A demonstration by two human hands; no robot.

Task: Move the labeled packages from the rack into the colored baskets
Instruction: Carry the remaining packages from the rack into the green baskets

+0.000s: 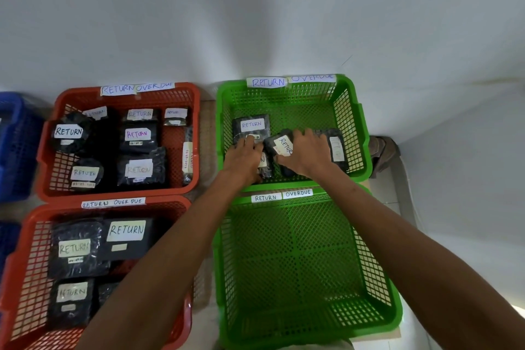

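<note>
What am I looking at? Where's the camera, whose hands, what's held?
No robot here: a person sorts by hand. The one picture comes from a wide-angle camera worn on the head, looking down. Below stand two red plastic mesh baskets on the left and two green plastic mesh baskets on the right, all tagged RETURN OVERDUE. The red ones hold black wrapped packages with white RETURN labels. Both hands are in the far green basket: the right hand curls over a tilted black package; the left hand lies on packages beside it, grip unclear.
</note>
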